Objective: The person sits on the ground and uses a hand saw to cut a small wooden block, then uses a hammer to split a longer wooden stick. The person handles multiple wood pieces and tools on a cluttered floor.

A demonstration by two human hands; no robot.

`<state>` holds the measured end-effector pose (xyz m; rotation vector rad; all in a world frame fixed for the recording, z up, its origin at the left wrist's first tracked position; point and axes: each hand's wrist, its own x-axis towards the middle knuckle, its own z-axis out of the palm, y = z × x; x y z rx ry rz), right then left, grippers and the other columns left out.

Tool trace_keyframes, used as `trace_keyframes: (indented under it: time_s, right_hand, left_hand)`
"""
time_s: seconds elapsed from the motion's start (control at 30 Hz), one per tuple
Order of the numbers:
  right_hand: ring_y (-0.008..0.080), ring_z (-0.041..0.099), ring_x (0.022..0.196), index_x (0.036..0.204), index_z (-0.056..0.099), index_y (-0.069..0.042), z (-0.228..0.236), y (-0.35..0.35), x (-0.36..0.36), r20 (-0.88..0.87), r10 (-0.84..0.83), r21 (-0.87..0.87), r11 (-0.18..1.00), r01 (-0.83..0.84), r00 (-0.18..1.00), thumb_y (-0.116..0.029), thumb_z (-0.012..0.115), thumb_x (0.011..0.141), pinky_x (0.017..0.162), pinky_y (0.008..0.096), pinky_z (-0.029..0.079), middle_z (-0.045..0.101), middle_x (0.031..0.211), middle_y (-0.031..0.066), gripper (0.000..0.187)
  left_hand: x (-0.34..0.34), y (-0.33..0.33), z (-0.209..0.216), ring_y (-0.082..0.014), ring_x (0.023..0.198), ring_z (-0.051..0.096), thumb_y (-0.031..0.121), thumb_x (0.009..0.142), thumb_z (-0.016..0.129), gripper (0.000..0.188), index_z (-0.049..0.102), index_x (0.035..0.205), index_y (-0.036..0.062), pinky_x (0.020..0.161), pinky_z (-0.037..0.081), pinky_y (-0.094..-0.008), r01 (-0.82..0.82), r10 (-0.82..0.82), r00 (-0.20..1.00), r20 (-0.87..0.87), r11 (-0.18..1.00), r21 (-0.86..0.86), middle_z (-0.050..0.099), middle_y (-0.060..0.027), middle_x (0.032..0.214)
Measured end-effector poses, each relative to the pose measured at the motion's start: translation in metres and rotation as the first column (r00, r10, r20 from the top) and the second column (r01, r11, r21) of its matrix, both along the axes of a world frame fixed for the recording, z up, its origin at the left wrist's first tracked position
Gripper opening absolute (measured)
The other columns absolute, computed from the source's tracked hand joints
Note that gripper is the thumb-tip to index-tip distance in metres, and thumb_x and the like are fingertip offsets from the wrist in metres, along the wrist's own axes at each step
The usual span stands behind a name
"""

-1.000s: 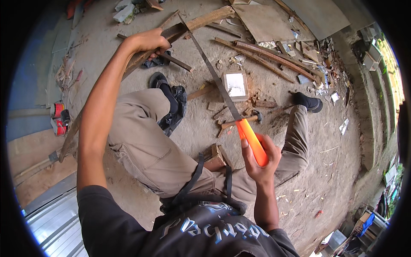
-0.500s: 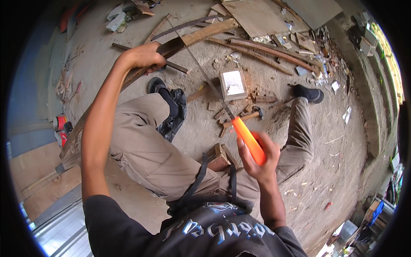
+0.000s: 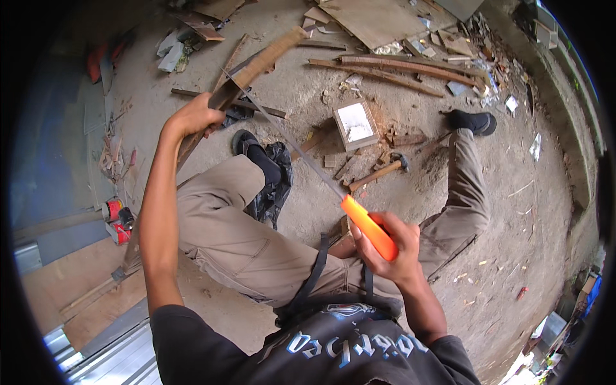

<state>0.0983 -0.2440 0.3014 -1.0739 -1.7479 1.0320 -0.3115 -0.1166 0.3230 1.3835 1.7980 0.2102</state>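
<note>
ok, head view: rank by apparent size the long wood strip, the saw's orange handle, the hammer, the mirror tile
1. long wood strip
2. orange saw handle, though it sits nearest the camera, so its rank is unsure
3. hammer and square mirror tile look about alike

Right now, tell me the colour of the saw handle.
Bright orange; the saw handle shows best in the head view, gripped by the right hand.

saw handle (image 3: 369, 228): glossy orange plastic | plank (image 3: 256, 69): rough wood

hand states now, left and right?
Left hand: closed around the long brown wooden plank.
Right hand: closed on the orange plastic handle of the thin-bladed handsaw.
</note>
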Motion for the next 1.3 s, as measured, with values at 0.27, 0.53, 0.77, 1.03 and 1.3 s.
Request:
trace_keyframes:
  time_s: [0.27,0.53,0.77,1.03,1.3]
  right_hand:
    - [0.0252,0.065,0.054,0.087,0.063,0.003,0.000,-0.007,0.021,0.029,0.124,0.192,0.973,-0.127,0.992,-0.010,0.075,0.071,0.051,0.0305,0.051,0.064,0.069,0.0140,0.024]
    - [0.0293,0.063,0.057,0.091,0.059,0.003,0.004,0.009,0.021,0.020,0.193,0.211,0.958,-0.193,0.981,-0.008,0.073,0.071,0.054,0.0364,0.051,0.062,0.070,0.0138,0.027]
    - [0.0267,0.061,0.051,0.086,0.060,0.004,-0.015,0.004,0.045,0.043,0.174,0.254,0.950,-0.180,0.984,-0.010,0.072,0.070,0.050,0.0338,0.050,0.062,0.067,0.0136,0.025]
    - [0.0282,0.066,0.057,0.091,0.061,0.005,0.011,0.012,0.042,0.101,0.181,0.244,0.949,-0.201,0.978,-0.009,0.073,0.070,0.053,0.0345,0.053,0.065,0.072,0.0149,0.029]
    - [0.0269,0.063,0.053,0.086,0.061,0.004,0.007,0.021,0.017,0.103,0.141,0.236,0.958,-0.162,0.985,-0.008,0.072,0.070,0.051,0.0328,0.050,0.063,0.068,0.0139,0.023]
  left_hand:
    - [0.007,-0.030,0.003,-0.0142,0.046,0.052,0.011,0.069,0.059,0.012,0.054,0.076,0.0011,0.046,0.044,-0.0305,-0.016,0.009,0.999,0.052,0.989,0.147,0.053,-0.0041,0.057]
    - [0.006,-0.033,0.012,-0.0143,0.047,0.051,0.011,0.069,0.059,0.012,0.054,0.075,0.0014,0.047,0.042,-0.0305,-0.086,0.066,0.992,0.109,0.977,0.196,0.051,-0.0040,0.057]
    - [0.006,-0.029,0.018,-0.0140,0.047,0.049,0.011,0.068,0.060,0.014,0.054,0.075,0.0019,0.047,0.041,-0.0302,-0.085,0.047,0.972,0.230,0.983,0.161,0.051,-0.0041,0.057]
    - [0.007,-0.030,0.011,-0.0136,0.047,0.049,0.010,0.067,0.060,0.013,0.053,0.075,0.0022,0.047,0.041,-0.0301,-0.084,0.055,0.979,0.196,0.987,0.139,0.051,-0.0037,0.056]
    - [0.021,-0.021,0.009,-0.0132,0.048,0.049,0.012,0.066,0.060,0.015,0.053,0.076,0.0020,0.046,0.041,-0.0307,0.034,-0.056,0.985,0.162,0.990,0.134,0.050,-0.0031,0.056]
